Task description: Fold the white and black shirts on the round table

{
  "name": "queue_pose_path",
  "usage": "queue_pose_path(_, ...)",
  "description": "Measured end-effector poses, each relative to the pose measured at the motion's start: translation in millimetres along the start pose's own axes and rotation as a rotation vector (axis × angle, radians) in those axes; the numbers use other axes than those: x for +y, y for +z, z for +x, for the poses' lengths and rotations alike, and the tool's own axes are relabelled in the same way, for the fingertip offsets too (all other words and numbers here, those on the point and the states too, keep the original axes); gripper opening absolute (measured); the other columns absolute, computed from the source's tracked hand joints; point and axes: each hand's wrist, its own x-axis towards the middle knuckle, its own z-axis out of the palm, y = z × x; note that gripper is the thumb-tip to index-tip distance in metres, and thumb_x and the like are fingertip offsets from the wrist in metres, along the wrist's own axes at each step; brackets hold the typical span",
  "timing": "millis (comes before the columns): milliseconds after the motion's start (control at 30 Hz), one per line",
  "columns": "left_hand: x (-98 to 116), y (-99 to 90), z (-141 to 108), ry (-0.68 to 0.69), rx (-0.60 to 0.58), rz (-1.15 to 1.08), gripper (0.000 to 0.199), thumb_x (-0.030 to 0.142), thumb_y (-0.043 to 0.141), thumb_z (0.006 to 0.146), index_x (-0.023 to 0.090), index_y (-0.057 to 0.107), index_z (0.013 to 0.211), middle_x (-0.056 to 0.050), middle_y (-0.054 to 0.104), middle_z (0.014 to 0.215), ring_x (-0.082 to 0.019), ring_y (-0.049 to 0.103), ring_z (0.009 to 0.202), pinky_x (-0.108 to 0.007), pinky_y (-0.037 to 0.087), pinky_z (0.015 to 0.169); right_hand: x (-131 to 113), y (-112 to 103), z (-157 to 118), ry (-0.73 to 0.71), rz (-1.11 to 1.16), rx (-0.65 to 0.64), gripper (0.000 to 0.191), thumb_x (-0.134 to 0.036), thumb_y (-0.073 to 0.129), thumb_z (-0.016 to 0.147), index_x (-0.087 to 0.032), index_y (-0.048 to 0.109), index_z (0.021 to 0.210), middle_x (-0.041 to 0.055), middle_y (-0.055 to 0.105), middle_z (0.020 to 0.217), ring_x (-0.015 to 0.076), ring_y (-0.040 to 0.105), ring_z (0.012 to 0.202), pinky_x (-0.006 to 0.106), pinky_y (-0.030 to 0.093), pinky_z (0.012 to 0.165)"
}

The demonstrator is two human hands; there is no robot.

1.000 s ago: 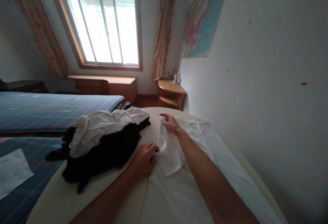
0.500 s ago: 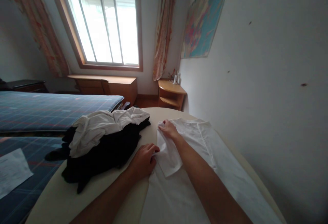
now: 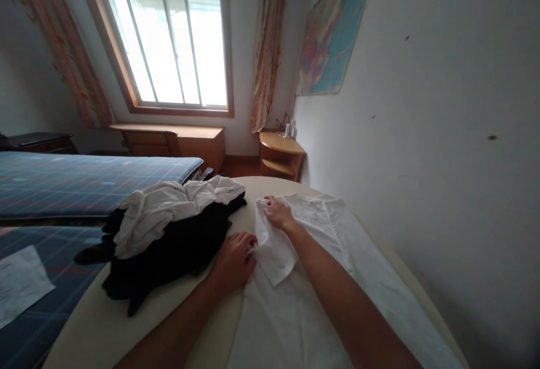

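Observation:
A white shirt lies spread on the round cream table, with its short sleeve turned inward over the body. My left hand pinches the sleeve's outer edge, pulling a small peak of cloth up. Further from me, my right hand holds the cloth near the shoulder corner, fingertips closed on the fold. My right forearm crosses over the shirt and hides part of it. Just left of my left hand is a heap of clothes: a black garment with a crumpled white garment on top.
The cream table stands close to the wall on the right. Blue plaid mattresses are at the left, a paper sheet on the lower one. A wooden corner shelf and a desk stand beyond, below the window.
My left hand has drawn the sleeve edge slightly left and away from me. My right hand has moved slightly left at the shoulder corner. The clothes heap stays put.

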Motion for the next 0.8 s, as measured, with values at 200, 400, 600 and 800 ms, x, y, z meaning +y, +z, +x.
queue_pose_path(200,2.8,-5.2,-1.1,-0.014,-0.028,0.006,0.039,0.002,0.051,0.061,0.020,0.056,0.095,-0.006,0.064,0.095,-0.024,0.057,0.096,-0.038,0.045,0.089,0.9,-32.3,-32.7,0.032,-0.109,0.077,0.027,-0.029,0.054,0.093,-0.017,0.065,0.114,0.0159,0.068,0.113,0.0302,0.061,0.110,0.046,0.040,0.098)
queue_pose_path(400,1.6,-7.3,-3.0,-0.004,-0.021,0.006,0.033,0.002,0.051,0.063,0.020,0.054,0.090,-0.006,0.062,0.091,-0.023,0.057,0.091,-0.036,0.046,0.085,-2.8,-55.3,-104.7,-0.347,-0.025,-0.040,0.018,-0.030,0.063,0.088,-0.022,0.069,0.103,0.0081,0.068,0.108,0.0224,0.064,0.102,0.035,0.045,0.096)
queue_pose_path(600,2.6,-12.2,-4.3,0.055,-0.061,0.114,0.027,0.006,0.051,0.065,0.021,0.051,0.087,-0.006,0.061,0.088,-0.025,0.059,0.089,-0.036,0.046,0.083,5.4,-53.1,-163.7,-0.611,0.085,-0.252,0.043,-0.028,0.076,0.079,-0.030,0.066,0.120,0.0087,0.060,0.136,0.0263,0.059,0.120,0.043,0.044,0.104)
queue_pose_path(800,2.1,-19.6,-7.8,0.087,-0.097,0.181,0.023,0.010,0.052,0.068,0.021,0.052,0.089,-0.006,0.063,0.088,-0.025,0.059,0.088,-0.036,0.045,0.081,18.6,-35.0,-170.6,-0.561,0.222,-0.042,0.015,-0.027,0.049,0.100,-0.025,0.064,0.103,0.0086,0.066,0.130,0.0216,0.059,0.124,0.047,0.037,0.113)
